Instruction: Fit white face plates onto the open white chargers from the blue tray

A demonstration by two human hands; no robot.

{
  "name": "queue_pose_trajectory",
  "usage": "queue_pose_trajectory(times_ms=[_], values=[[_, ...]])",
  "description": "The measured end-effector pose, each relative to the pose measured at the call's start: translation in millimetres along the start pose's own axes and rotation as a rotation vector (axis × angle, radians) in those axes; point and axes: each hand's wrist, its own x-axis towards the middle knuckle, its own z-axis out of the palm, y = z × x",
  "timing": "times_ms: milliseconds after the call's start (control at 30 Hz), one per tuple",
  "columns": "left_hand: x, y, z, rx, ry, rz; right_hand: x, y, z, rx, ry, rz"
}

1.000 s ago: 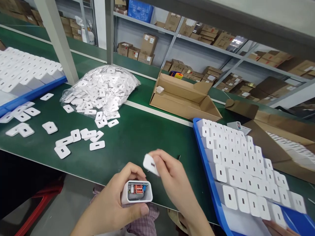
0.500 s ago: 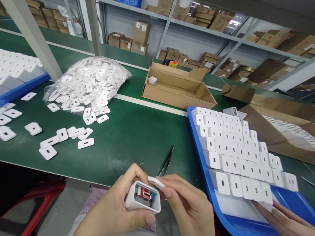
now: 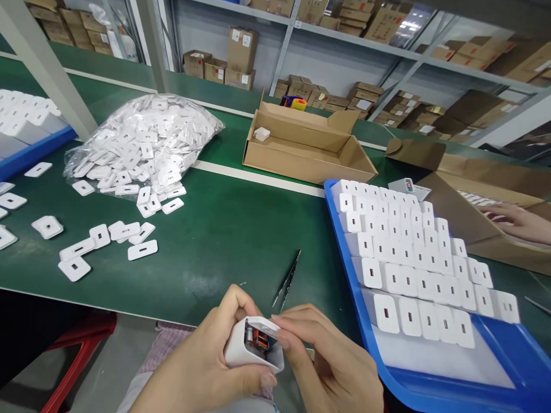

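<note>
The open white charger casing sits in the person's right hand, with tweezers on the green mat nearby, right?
No: the head view shows the open white charger casing in the left hand, not the right, with the tweezers on the green mat nearby.

**Green bench point(image 3: 206, 269) with loose parts**
A plastic bag point(image 3: 142, 143), scattered white covers point(image 3: 142, 249), tweezers point(image 3: 286, 281), a cardboard box point(image 3: 297, 163) and a blue tray point(image 3: 348, 261) lay on it.

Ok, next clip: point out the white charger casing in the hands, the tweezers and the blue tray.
White charger casing point(image 3: 236, 350): head view, on its outer wall.
Tweezers point(image 3: 287, 282): head view, on the metal arms.
Blue tray point(image 3: 447, 391): head view, on its bare front part.
</note>
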Motion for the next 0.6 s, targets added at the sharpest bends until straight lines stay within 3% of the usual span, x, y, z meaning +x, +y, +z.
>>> queue_pose_trajectory(times_ms=[400,600], values=[[1.7,1.0,-1.5,0.073,0.015,-0.003,0.5,-1.7,4.2,-0.065,0.045,-0.104],[1.9,2.8,-2.6,0.073,0.0,-0.006,-1.0,-4.4,2.2,-0.089,0.009,-0.115]])
